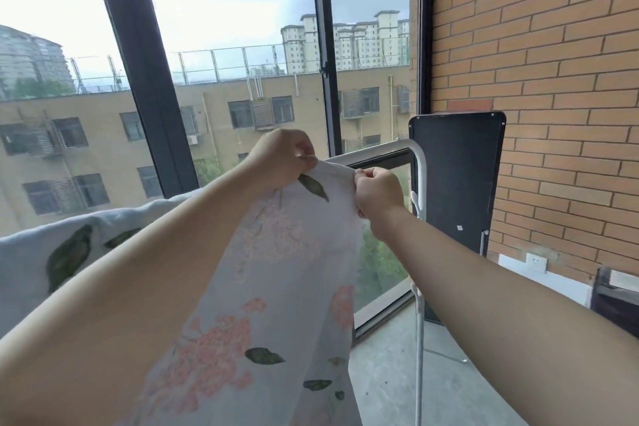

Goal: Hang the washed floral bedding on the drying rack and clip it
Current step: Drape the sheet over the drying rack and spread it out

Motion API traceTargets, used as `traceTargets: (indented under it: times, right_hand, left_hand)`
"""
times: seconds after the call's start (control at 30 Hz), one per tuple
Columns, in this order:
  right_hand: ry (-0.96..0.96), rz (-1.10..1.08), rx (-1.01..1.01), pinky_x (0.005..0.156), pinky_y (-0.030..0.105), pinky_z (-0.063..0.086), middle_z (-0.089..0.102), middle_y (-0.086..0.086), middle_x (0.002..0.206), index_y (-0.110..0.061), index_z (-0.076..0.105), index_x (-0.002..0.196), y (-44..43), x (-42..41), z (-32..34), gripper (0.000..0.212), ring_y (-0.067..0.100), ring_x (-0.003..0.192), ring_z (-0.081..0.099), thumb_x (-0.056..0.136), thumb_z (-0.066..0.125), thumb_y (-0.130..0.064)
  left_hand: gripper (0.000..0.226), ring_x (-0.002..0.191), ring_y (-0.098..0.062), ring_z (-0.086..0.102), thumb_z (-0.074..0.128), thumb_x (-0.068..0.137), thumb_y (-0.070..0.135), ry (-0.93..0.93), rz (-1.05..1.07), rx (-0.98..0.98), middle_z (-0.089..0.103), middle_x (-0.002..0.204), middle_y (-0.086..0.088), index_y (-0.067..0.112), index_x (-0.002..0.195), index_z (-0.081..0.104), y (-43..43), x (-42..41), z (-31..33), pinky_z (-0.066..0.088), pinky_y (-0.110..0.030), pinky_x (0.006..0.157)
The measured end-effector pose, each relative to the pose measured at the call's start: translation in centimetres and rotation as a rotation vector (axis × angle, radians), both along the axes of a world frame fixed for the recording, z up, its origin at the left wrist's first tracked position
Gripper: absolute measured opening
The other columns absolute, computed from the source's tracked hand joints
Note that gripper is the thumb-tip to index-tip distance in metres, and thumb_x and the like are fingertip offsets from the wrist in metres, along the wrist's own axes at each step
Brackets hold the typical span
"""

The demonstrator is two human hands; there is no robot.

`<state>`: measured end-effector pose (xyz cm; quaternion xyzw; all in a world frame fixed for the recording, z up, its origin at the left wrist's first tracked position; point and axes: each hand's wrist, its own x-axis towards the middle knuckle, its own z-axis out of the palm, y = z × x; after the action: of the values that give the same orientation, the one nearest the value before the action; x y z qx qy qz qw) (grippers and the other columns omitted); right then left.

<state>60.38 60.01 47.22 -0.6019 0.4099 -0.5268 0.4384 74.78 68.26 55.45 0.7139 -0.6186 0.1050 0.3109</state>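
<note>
The floral bedding (pixel 297 273) is pale with pink blossoms and green leaves. It hangs down in front of me, and more of it lies draped to the left. My left hand (pixel 280 159) pinches its top edge. My right hand (pixel 378 192) pinches the same edge a short way to the right, so the fabric is stretched between them. The white drying rack (pixel 416 162) has its top rail and rounded corner right behind my hands, and its upright runs down to the floor. No clip is visible.
A large dark-framed window (pixel 152 79) stands close behind the rack. A black panel (pixel 456 183) leans against the brick wall (pixel 553 79) on the right. A dark box (pixel 615 301) sits low at the right edge. Grey concrete floor (pixel 387 373) lies below.
</note>
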Motion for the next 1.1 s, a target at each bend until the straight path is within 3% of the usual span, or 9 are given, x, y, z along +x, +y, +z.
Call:
traceTargets:
  times: [0.1,0.3,0.47,0.63,0.7,0.8,0.87,1.0,1.1]
  right_hand:
    - [-0.019,0.065,-0.016,0.062,0.034,0.045,0.056,0.004,0.071,-0.016,0.054,0.076,-1.7,-0.6,0.7,0.029,0.024,0.067,0.053,0.102,0.048,-0.025]
    - [-0.031,0.193,0.020,0.063,0.034,0.045,0.056,0.003,0.072,-0.019,0.054,0.075,-2.4,-0.2,0.8,0.027,0.025,0.068,0.053,0.100,0.050,-0.026]
    - [-0.075,0.267,0.075,0.062,0.034,0.042,0.055,0.004,0.070,-0.018,0.056,0.076,-1.8,-0.1,0.7,0.025,0.023,0.065,0.049,0.099,0.050,-0.024]
    - [-0.127,0.317,0.102,0.056,0.033,0.035,0.045,0.009,0.068,-0.013,0.056,0.074,-0.6,-0.6,0.9,0.018,0.022,0.065,0.042,0.089,0.057,-0.022]
    - [-0.115,0.351,0.101,0.052,0.031,0.033,0.044,0.008,0.066,-0.013,0.056,0.072,0.0,-1.0,1.1,0.018,0.021,0.062,0.041,0.086,0.062,-0.023]
    - [-0.054,0.432,0.099,0.046,0.025,0.030,0.044,0.007,0.059,-0.012,0.055,0.065,0.7,-1.1,1.5,0.030,0.020,0.054,0.041,0.086,0.069,-0.027]
    - [-0.037,0.466,0.082,0.046,0.026,0.032,0.048,0.009,0.064,-0.011,0.061,0.074,1.4,-1.0,1.8,0.025,0.021,0.057,0.044,0.088,0.070,-0.029]
    - [-0.024,0.453,0.021,0.040,0.021,0.032,0.055,0.005,0.064,-0.009,0.066,0.087,2.4,-0.7,1.8,0.019,0.017,0.048,0.044,0.095,0.064,-0.027]
    - [0.008,0.440,-0.042,0.037,0.019,0.032,0.056,0.000,0.067,-0.012,0.066,0.089,3.0,-0.6,1.8,0.017,0.015,0.051,0.046,0.097,0.062,-0.026]
  left_hand:
    - [0.002,0.092,-0.015,0.058,0.066,0.093,0.029,0.018,-0.021,-0.002,0.065,0.100,0.009,0.027,0.094,0.065,-0.4,-0.7,0.6,0.041,-0.025,0.067]
    - [0.003,0.091,-0.017,0.058,0.061,0.097,0.025,0.005,-0.029,0.083,0.063,0.099,0.005,0.023,0.096,0.060,0.1,-0.5,0.9,0.044,-0.031,0.076]
    - [0.016,0.076,-0.014,0.051,0.066,0.093,0.011,0.223,-0.087,0.194,0.059,0.082,0.005,0.023,0.084,0.061,0.7,-0.5,1.6,0.040,-0.029,0.072]
    - [0.013,0.090,-0.018,0.063,0.068,0.094,0.020,-0.012,-0.029,0.281,0.069,0.102,0.002,0.032,0.095,0.073,1.5,-0.2,2.3,0.051,-0.030,0.081]
    - [0.016,0.090,-0.016,0.062,0.066,0.095,0.022,-0.112,-0.016,0.304,0.068,0.101,0.004,0.036,0.097,0.074,1.9,-0.4,2.5,0.049,-0.027,0.077]
    - [0.016,0.086,-0.018,0.065,0.065,0.094,0.022,-0.120,-0.002,0.326,0.072,0.097,0.005,0.031,0.100,0.077,2.5,-0.7,2.8,0.053,-0.032,0.075]
    - [0.014,0.084,-0.022,0.069,0.065,0.093,0.031,-0.088,0.030,0.307,0.075,0.092,0.001,0.026,0.096,0.078,2.8,-0.6,2.8,0.056,-0.037,0.076]
    - [0.047,0.061,-0.018,0.053,0.056,0.095,0.052,-0.201,0.162,0.235,0.063,0.069,-0.003,0.010,0.078,0.069,2.7,-0.7,2.4,0.041,-0.029,0.058]
    - [0.030,0.062,-0.013,0.050,0.066,0.089,0.038,-0.229,0.217,0.192,0.059,0.068,0.003,0.018,0.067,0.062,2.4,-0.8,2.3,0.037,-0.027,0.052]
